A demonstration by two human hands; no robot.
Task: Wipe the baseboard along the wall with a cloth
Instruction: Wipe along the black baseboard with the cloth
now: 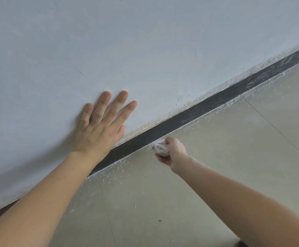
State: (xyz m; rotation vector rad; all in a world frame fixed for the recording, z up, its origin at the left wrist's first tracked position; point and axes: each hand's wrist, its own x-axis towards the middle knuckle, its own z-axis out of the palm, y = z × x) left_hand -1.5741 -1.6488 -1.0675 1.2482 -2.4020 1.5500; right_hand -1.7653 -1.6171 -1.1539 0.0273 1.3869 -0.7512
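My left hand point(98, 129) lies open and flat against the pale blue-grey painted wall point(145, 41), fingers spread and pointing up, the heel of the palm just above the baseboard; it grips nothing. The dark grey, flat baseboard strip point(198, 113) runs diagonally from lower left to upper right, between the wall and the floor. Its upper edge carries a rough, off-white line of plaster or filler. The beige tiled floor point(216, 175) below shows thin joint lines and white specks scattered along the edge next to the baseboard. My right hand point(173, 154) is closed around a small crumpled white cloth point(160, 147). The cloth is pressed against the lower edge of the baseboard, where the strip meets the floor, to the right of my left hand.
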